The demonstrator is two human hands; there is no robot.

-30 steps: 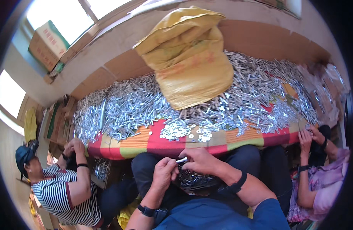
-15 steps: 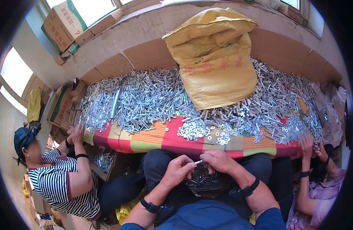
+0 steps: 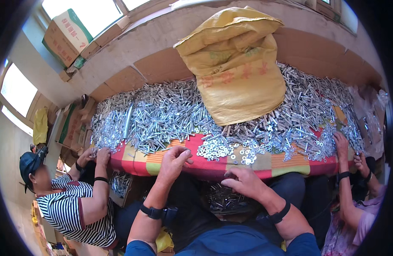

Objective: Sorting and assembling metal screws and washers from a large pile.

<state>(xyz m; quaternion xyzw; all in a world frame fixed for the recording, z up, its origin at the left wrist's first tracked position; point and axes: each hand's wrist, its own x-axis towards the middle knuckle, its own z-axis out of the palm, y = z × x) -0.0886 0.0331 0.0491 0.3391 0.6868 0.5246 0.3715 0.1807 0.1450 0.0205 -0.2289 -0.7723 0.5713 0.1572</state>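
My left hand (image 3: 174, 164) is over the near edge of the table, beside the heap of slim metal bolts (image 3: 164, 123). Its fingers are bent and apart, and I see nothing in them. Above my lap hovers my right hand (image 3: 244, 182), thumb and forefinger apart; its other fingers curl out of sight. A pile of flat washers (image 3: 214, 149) lies on the checked cloth (image 3: 183, 167) between and beyond my hands. Beneath them, a container (image 3: 225, 202) of metal pieces stands between my legs, partly in shadow.
A yellow woven sack (image 3: 243, 98) lies across the heap. Cardboard (image 3: 162, 70) lines the table's back. A person in a striped shirt (image 3: 72, 209) works at the left end; another person's hand (image 3: 341, 143) is at the right end. Loose washers (image 3: 247, 158) are scattered along the front.
My hands have parted. The left has moved up and left from my lap to the table edge; the right stays near its place. The small metal bolt they held no longer shows.
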